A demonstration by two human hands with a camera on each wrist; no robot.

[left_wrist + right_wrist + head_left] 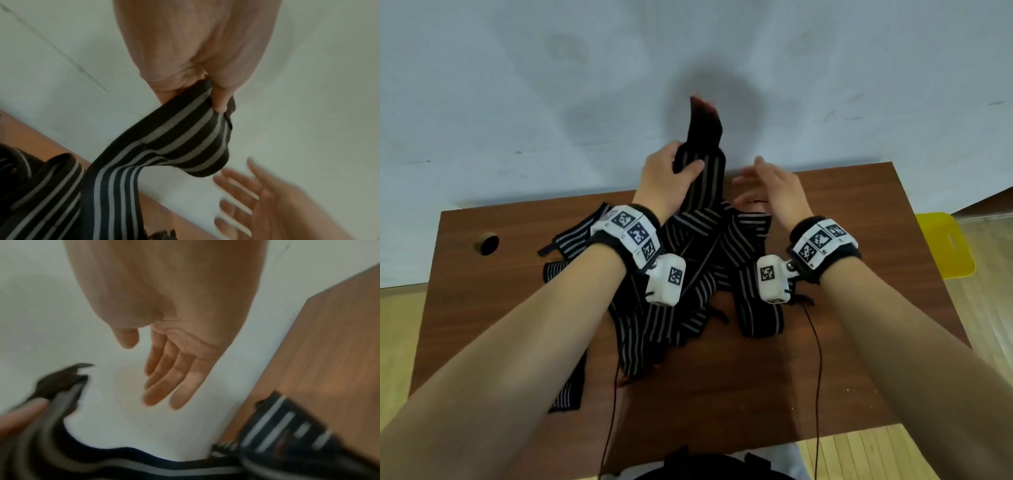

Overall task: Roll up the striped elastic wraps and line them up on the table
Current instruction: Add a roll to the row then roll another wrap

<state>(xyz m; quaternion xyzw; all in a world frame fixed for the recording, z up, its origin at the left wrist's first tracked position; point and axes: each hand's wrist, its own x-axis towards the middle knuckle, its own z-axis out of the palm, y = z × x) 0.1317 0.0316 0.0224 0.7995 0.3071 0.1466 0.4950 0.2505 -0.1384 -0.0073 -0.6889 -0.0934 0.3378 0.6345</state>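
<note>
While lifted off the heap (681,274), striped wrap (705,178) clamped in left hand (667,178), tail trailing down. Right hand (774,188) alongside, fingers spread, holding nothing.

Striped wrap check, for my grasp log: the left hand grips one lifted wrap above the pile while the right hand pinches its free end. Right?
Not quite. The left hand does grip the lifted wrap, but the right hand holds nothing; its fingers are straight, apart from it, as the right wrist view shows.

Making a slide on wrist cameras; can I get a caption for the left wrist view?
Left hand grips one striped elastic wrap lifted off the table, right hand open nearby.
</note>
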